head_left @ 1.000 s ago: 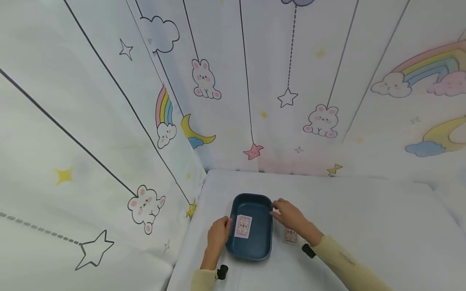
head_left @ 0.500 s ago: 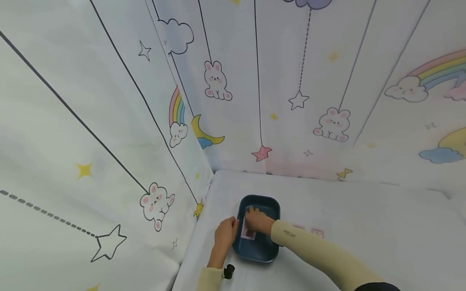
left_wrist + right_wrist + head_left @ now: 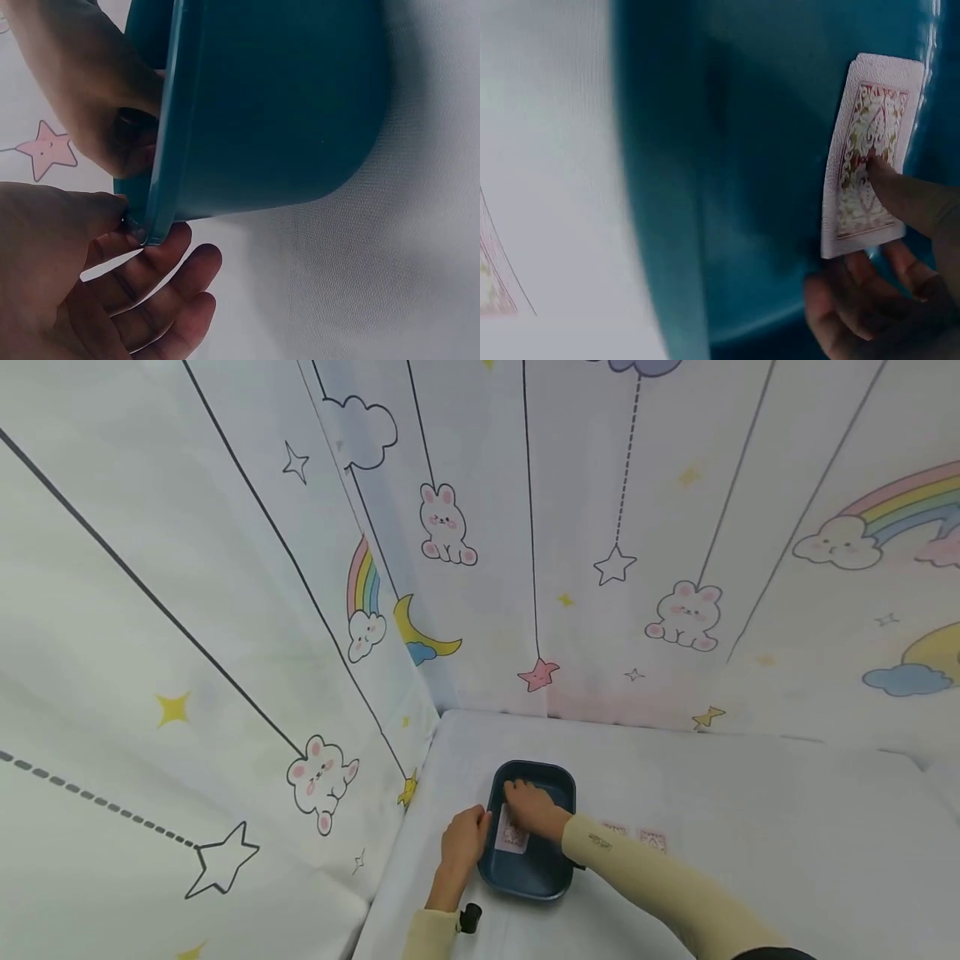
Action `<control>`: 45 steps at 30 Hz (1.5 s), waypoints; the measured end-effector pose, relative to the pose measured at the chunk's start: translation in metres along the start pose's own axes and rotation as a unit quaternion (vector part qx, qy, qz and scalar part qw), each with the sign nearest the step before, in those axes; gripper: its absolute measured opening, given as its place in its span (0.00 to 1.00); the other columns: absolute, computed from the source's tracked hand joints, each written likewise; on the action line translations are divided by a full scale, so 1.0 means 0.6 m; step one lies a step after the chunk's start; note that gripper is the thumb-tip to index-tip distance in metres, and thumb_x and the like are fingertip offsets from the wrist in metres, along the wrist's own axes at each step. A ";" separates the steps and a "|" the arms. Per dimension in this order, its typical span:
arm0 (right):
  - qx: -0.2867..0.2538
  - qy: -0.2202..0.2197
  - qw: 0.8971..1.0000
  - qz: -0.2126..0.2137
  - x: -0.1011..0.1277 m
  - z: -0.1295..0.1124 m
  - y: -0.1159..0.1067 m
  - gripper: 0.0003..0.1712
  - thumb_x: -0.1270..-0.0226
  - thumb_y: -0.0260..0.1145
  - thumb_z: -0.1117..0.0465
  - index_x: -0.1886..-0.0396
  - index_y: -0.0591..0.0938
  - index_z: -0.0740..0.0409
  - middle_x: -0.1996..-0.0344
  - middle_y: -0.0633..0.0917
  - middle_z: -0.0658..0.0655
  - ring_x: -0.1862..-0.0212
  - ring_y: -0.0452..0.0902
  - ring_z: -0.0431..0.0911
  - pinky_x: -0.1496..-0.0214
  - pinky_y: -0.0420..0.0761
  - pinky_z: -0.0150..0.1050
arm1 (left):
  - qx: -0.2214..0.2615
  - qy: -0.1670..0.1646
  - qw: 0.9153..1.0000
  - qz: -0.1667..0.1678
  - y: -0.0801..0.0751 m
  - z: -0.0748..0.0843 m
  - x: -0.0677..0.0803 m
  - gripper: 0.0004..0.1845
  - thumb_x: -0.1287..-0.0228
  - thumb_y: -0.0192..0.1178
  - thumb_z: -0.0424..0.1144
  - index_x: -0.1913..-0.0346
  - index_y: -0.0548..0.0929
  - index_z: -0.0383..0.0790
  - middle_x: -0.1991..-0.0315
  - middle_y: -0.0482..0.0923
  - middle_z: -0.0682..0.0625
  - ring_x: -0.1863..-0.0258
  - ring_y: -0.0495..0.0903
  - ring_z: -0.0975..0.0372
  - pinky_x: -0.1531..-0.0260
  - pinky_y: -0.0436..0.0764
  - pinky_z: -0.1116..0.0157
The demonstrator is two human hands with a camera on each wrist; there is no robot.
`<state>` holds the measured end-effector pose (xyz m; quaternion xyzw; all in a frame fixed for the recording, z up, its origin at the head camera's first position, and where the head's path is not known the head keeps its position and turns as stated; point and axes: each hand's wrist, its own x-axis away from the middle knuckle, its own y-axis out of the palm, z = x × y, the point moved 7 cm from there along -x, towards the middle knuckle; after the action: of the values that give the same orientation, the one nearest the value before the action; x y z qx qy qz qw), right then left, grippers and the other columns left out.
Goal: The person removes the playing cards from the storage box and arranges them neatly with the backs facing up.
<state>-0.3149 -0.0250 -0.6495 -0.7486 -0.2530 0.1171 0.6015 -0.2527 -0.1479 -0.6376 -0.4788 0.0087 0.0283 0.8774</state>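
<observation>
A dark blue, rounded rectangular plastic tub [image 3: 551, 877] stands on the white table. My left hand [image 3: 463, 843] is at its left side; in the left wrist view the thumb and forefinger pinch the tub's rim [image 3: 166, 127], the other fingers loosely bent below. Inside the tub, my right hand [image 3: 531, 810] holds a small stack of playing cards [image 3: 874, 142], patterned backs showing. In the right wrist view the thumb presses on the card back while the fingers reach under the near short edge. How many cards it has is unclear.
Two more playing cards [image 3: 653, 841], also with patterned backs, lie on the white cloth [image 3: 742, 827] to the right of the tub, one partly behind the right sleeve [image 3: 637, 860]. Printed white curtains [image 3: 480, 610] rise behind and to the left.
My right hand has gone from the tub's right rim leftward into it, onto the cards. The left hand stays at the rim. The head view has shifted slightly.
</observation>
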 end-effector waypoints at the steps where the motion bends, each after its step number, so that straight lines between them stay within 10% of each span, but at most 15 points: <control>1: -0.034 -0.002 0.999 0.000 0.002 0.004 -0.001 0.22 0.35 0.71 0.63 0.46 0.74 0.64 0.58 0.83 0.62 0.59 0.82 0.51 0.59 0.83 0.46 | 0.001 0.000 1.000 -0.003 0.001 0.000 0.001 0.18 0.25 0.57 0.42 0.77 0.70 0.45 0.82 0.64 0.55 0.83 0.62 0.65 0.82 0.60 0.67; 7: -0.287 0.005 0.957 -0.031 0.029 0.030 -0.034 0.11 0.35 0.68 0.68 0.56 0.76 0.62 0.66 0.81 0.56 0.67 0.76 0.44 0.66 0.77 0.39 | 0.000 -0.007 1.000 -0.006 -0.009 -0.014 0.013 0.18 0.25 0.57 0.43 0.76 0.71 0.45 0.82 0.64 0.55 0.83 0.63 0.64 0.82 0.60 0.67; 15: -0.436 0.026 0.899 -0.010 0.161 0.199 -0.074 0.18 0.27 0.64 0.59 0.43 0.79 0.63 0.55 0.85 0.61 0.61 0.80 0.45 0.60 0.83 0.42 | 0.002 -0.025 1.000 -0.004 -0.021 -0.015 0.008 0.16 0.25 0.57 0.43 0.75 0.73 0.44 0.81 0.66 0.54 0.81 0.65 0.63 0.80 0.62 0.67; 26: -0.318 0.135 0.938 -0.014 0.343 0.430 -0.029 0.17 0.30 0.67 0.59 0.50 0.81 0.67 0.57 0.85 0.59 0.60 0.77 0.45 0.59 0.79 0.40 | -0.001 -0.045 0.999 -0.012 -0.018 -0.015 0.008 0.16 0.25 0.56 0.43 0.73 0.74 0.43 0.80 0.68 0.51 0.80 0.66 0.61 0.79 0.63 0.65; 45: -0.187 0.158 0.964 0.105 0.375 0.426 -0.011 0.10 0.34 0.70 0.61 0.58 0.81 0.61 0.63 0.83 0.57 0.60 0.78 0.50 0.56 0.80 0.50 | 0.003 -0.047 0.998 -0.037 0.005 0.007 0.000 0.15 0.24 0.55 0.44 0.70 0.77 0.42 0.79 0.70 0.50 0.80 0.68 0.61 0.79 0.66 0.65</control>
<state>-0.2494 0.3080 -0.6778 -0.8788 -0.0927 0.0107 0.4679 -0.2531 -0.1425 -0.6377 -0.4741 -0.0499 0.0183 0.8789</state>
